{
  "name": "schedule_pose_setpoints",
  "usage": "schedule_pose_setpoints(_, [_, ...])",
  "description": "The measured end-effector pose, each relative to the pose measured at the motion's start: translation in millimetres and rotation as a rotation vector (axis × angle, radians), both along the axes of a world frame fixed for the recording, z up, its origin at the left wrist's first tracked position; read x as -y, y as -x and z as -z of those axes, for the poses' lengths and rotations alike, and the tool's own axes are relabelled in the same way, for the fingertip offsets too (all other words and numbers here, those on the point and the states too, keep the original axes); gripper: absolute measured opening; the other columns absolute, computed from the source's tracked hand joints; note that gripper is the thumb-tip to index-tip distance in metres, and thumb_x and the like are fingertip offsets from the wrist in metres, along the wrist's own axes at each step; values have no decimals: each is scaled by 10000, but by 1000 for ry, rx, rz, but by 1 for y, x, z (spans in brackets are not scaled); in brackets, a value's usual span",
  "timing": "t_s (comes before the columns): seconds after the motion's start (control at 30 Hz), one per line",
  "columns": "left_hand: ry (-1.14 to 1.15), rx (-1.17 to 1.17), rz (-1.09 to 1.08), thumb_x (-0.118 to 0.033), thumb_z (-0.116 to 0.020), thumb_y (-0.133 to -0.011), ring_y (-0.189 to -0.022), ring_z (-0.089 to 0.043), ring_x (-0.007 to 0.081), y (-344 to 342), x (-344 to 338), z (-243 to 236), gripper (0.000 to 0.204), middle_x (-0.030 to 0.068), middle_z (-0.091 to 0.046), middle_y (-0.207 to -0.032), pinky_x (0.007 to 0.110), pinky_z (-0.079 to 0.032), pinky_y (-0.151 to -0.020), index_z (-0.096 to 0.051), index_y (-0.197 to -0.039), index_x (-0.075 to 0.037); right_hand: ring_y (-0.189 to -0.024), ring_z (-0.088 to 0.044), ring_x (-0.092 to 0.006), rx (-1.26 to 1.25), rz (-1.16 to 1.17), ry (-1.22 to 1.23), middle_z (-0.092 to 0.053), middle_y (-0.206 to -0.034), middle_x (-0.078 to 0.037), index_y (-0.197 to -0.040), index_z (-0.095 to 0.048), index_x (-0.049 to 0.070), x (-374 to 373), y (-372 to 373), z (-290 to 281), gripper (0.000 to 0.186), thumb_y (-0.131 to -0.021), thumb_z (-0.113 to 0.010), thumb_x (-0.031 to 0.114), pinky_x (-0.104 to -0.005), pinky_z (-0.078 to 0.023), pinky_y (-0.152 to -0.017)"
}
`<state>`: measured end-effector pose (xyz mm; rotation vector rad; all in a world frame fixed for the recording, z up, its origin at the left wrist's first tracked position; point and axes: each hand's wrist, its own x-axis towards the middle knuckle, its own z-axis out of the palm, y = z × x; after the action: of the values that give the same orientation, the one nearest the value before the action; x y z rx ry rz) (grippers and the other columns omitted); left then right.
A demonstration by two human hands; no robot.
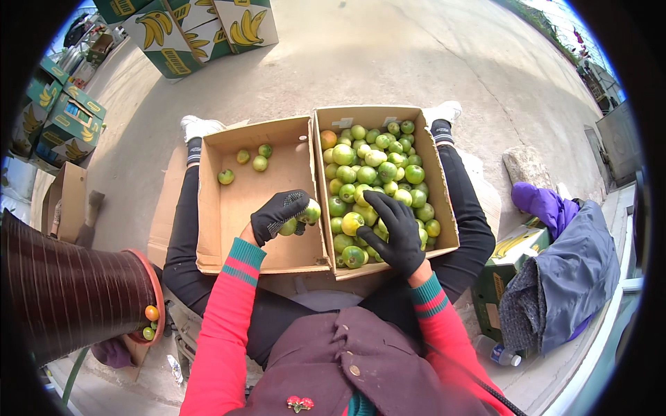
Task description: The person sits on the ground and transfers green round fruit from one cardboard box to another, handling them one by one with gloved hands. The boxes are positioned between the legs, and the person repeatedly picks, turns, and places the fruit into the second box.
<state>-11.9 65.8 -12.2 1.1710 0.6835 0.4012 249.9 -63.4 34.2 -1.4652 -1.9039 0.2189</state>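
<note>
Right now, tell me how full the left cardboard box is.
The left box is nearly empty: four greenish tomatoes lie toward its far end, and the rest of its visible bottom is bare.

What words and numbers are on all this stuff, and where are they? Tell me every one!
There is some writing, but I'm leaving the words themselves out.
Banana boxes at the top: big letters on the green parts, not copied here.
Stacked cartons at the left: printed too, mostly too small to read.
Bottle at the lower right: a label, too small to read.
Left sock: pale marks, too blurred to read.
</note>
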Motion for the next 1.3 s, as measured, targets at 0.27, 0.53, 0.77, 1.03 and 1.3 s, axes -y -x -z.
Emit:
schedule_pose_setpoints(0.27, [5,187,-57,-503,-601,-944,-771,-638,165,-22,34,4,538,79,-668,-962,303,-529,-686,-619,-1153,-7,-1073,-569,-307,-77,-83,23,-589,-1211,-94,-1350,-520,136,-13,63,13,603,-801,-738,258,-420,-451,-925])
schedule_pose_setpoints(0.53, [668,506,-498,-560,-470,-984,-688,-625,212,-16,10,43,579,90,-636,-827,343,-562,-632,-580,-1137,-12,-1019,-591,-359,-33,408,-126,-620,-1128,-174,-1360,-502,51,-38,-30,26,530,-882,-687,185,-450,-466,-886])
schedule_pose_setpoints(0.77, [151,385,-455,-111,-591,-954,-1118,-598,318,-17,13,61,278,219,-613,-1196,436,-487,-1036,-566,-1192,30,-1317,-459,-342,460,624,37,-511,-1403,-168,-1401,-457,41,-95,-97,60,506,-928,-531,205,-444,-347,-1097])
schedule_pose_setpoints(1.03, [478,556,-432,-349,-513,-1022,-1027,-647,250,-12,9,61,386,142,-659,-1082,369,-561,-847,-584,-1218,-24,-1235,-501,-331,212,267,-186,-553,-1329,-121,-1367,-505,98,-76,-25,34,501,-899,-636,218,-464,-344,-1100])
schedule_pose_setpoints(1.3, [12,227,-455,-506,-475,-1005,-639,-594,118,-33,37,23,547,58,-649,-923,236,-475,-547,-580,-1259,-33,-1159,-543,-341,60,-64,-2,-570,-1248,-109,-1410,-444,136,-36,91,33,677,-811,-726,275,-446,-413,-1014])
